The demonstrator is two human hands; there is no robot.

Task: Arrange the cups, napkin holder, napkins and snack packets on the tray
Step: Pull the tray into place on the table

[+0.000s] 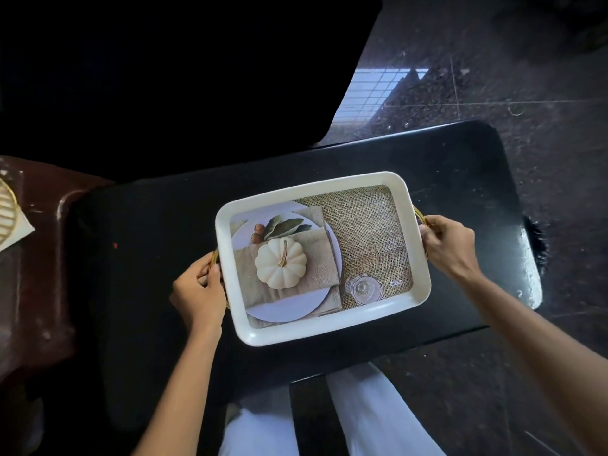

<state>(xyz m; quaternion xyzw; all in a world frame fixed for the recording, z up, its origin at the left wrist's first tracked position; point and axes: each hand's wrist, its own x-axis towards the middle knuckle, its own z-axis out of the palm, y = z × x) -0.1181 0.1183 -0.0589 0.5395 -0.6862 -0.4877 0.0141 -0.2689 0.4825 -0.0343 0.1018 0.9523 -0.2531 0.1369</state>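
a white tray with rounded corners sits on a black worktop, turned slightly askew. the tray holds nothing loose; its floor carries only a printed picture of a white pumpkin on a pale plate, burlap cloth and a glass. the left hand has its grip closed around the gold handle at the tray's left end, and the right hand has its grip closed around the gold handle at the right end. at the far left edge, on a brown surface, a round gold slatted piece rests on a pale napkin, well apart from the tray.
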